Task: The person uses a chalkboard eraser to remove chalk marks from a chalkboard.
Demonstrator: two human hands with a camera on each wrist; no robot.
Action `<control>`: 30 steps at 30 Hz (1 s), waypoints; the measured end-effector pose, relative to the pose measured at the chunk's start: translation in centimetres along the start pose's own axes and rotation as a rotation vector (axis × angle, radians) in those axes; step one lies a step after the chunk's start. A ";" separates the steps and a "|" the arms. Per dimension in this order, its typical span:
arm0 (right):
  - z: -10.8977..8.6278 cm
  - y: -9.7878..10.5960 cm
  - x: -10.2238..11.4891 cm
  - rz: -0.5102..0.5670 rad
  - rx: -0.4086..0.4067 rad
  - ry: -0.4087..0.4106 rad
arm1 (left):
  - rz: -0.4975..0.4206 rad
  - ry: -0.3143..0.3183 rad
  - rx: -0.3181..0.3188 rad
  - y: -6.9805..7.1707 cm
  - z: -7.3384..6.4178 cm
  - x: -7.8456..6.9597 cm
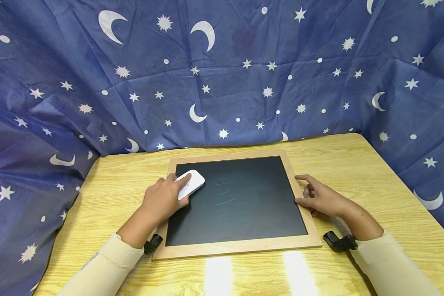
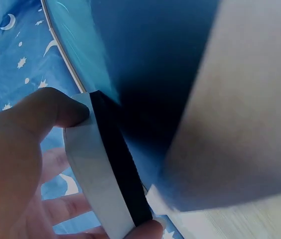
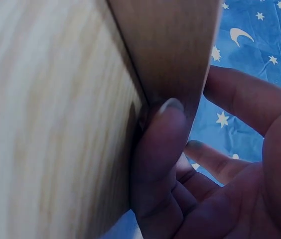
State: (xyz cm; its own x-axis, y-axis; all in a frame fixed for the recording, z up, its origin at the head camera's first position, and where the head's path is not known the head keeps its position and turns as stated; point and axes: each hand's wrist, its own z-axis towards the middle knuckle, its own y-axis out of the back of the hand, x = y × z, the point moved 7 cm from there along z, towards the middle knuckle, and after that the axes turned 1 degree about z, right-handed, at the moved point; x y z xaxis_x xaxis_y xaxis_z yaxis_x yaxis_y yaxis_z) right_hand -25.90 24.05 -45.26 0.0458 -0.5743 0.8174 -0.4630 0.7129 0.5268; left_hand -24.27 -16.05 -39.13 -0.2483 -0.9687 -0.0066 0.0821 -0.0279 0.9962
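Note:
A small blackboard [image 1: 240,201] with a light wooden frame lies on the table; several faint chalk strokes [image 1: 225,201] cross its middle. My left hand [image 1: 164,199] grips a white board eraser [image 1: 192,183] over the board's left side. In the left wrist view, the eraser [image 2: 93,164] shows a black felt pad [image 2: 120,159], tilted, with the thumb and fingers around its white body. At the right side of the frame is my right hand [image 1: 323,199], its thumb and index finger holding the edge. Close up in the right wrist view, fingers [image 3: 160,144] touch the wooden frame [image 3: 170,50].
The wooden table [image 1: 126,181] extends around the board. A blue cloth [image 1: 222,74] with white moons and stars hangs behind and along both sides. Black wrist mounts [image 1: 340,241] sit at the sleeves, close to the tabletop. Two bright reflections lie near the front.

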 end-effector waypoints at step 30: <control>0.0 0.1 0.0 -0.002 -0.008 0.004 | -0.001 -0.125 0.055 -0.3 3.6 -5.3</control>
State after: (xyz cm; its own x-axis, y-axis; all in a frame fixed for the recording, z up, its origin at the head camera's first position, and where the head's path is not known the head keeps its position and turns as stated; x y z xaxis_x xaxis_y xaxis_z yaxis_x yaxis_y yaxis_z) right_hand -25.98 24.08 -45.18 0.0503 -0.5745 0.8170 -0.4554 0.7148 0.5307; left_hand -26.44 -9.98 -39.11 -0.3672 -0.9301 -0.0004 0.0299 -0.0123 0.9995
